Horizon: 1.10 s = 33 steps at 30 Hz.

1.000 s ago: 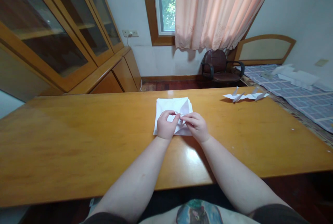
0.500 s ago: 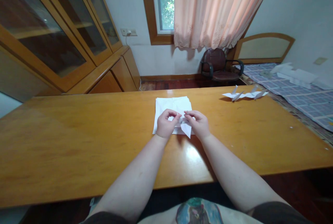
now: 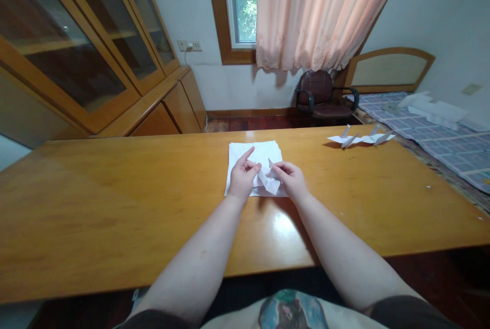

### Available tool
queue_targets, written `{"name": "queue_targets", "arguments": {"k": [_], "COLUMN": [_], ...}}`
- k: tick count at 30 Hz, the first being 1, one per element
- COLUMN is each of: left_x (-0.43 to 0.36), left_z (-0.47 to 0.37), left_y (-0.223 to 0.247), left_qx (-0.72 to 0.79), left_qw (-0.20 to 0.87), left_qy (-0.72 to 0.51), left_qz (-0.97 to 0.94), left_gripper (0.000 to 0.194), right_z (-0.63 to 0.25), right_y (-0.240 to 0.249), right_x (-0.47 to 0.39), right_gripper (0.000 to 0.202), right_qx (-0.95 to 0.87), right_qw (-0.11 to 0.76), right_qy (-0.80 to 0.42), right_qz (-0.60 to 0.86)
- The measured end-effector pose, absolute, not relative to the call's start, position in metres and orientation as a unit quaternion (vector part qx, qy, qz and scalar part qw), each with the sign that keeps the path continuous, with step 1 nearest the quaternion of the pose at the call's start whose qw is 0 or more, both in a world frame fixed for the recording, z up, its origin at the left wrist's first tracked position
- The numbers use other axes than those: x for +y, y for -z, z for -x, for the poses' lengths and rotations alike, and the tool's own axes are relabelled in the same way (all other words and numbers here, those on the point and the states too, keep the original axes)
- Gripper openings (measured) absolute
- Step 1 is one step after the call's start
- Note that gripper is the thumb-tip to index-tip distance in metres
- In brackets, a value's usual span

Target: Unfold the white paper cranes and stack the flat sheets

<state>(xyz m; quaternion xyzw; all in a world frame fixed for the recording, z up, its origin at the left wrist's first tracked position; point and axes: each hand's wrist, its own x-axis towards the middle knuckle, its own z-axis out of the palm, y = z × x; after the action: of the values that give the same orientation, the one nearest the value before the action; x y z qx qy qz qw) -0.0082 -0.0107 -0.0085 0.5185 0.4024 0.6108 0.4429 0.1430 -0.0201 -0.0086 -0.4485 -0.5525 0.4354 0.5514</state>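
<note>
A folded white paper piece, shaped much like an origami crane, is held between my two hands above a stack of white paper. My left hand pinches its left side between thumb and a finger, with the index finger stretched out forward. On the other side, my right hand grips the paper with thumb and fingertips, and a pointed tip rises beside them. Parts of the folds are hidden by my fingers.
Two finished-looking paper cranes stand at the far right of the wooden table. Behind the table are an office chair and a bed. A glass-door cabinet stands at the left.
My left index finger has straightened away from the paper. The folded paper has turned in my hands, and its lower flap sits higher and closer to the stack.
</note>
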Motion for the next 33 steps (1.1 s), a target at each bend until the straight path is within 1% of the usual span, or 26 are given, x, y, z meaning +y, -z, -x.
{"name": "queue_targets", "arguments": {"k": [6, 8, 11, 13, 15, 17, 20, 22, 26, 29, 31, 33], "left_x": [-0.013, -0.013, -0.013, -0.013, -0.015, -0.018, -0.021, -0.021, -0.018, -0.014, -0.013, -0.013], "left_z": [0.011, 0.013, 0.014, 0.012, 0.008, 0.004, 0.001, 0.001, 0.002, 0.002, 0.001, 0.001], "left_y": [0.013, 0.016, 0.021, 0.022, 0.022, 0.018, 0.013, 0.011, 0.009, 0.01, 0.01, 0.011], "left_qx": [0.435, 0.447, 0.449, 0.425, 0.389, 0.375, 0.394, 0.411, 0.453, 0.452, 0.459, 0.495], "left_qw": [0.343, 0.331, 0.371, 0.414, 0.452, 0.463, 0.452, 0.446, 0.426, 0.428, 0.425, 0.395], "left_qy": [-0.596, -0.584, -0.543, -0.507, -0.481, -0.474, -0.501, -0.526, -0.556, -0.586, -0.596, -0.59], "left_qz": [-0.582, -0.591, -0.605, -0.625, -0.643, -0.648, -0.624, -0.597, -0.551, -0.519, -0.504, -0.501], "left_gripper": [0.06, 0.063, 0.071, 0.081, 0.091, 0.094, 0.085, 0.077, 0.07, 0.063, 0.056, 0.048], "right_z": [-0.142, -0.143, -0.146, -0.147, -0.147, -0.146, -0.143, -0.142, -0.14, -0.138, -0.135, -0.134], "right_y": [0.011, 0.012, 0.012, 0.011, 0.01, 0.009, 0.011, 0.013, 0.017, 0.017, 0.017, 0.017], "right_x": [-0.016, -0.014, -0.013, -0.013, -0.015, -0.017, -0.018, -0.017, -0.016, -0.018, -0.019, -0.02], "right_gripper": [0.022, 0.022, 0.021, 0.021, 0.02, 0.019, 0.016, 0.017, 0.025, 0.026, 0.028, 0.031], "right_qx": [-0.49, -0.474, -0.451, -0.443, -0.455, -0.482, -0.519, -0.523, -0.527, -0.565, -0.576, -0.571], "right_qw": [0.583, 0.603, 0.645, 0.662, 0.654, 0.629, 0.598, 0.592, 0.589, 0.552, 0.537, 0.54], "right_qy": [-0.445, -0.435, -0.403, -0.385, -0.388, -0.403, -0.409, -0.415, -0.421, -0.417, -0.421, -0.423], "right_qz": [0.471, 0.472, 0.467, 0.466, 0.463, 0.457, 0.454, 0.451, 0.445, 0.449, 0.45, 0.451]}}
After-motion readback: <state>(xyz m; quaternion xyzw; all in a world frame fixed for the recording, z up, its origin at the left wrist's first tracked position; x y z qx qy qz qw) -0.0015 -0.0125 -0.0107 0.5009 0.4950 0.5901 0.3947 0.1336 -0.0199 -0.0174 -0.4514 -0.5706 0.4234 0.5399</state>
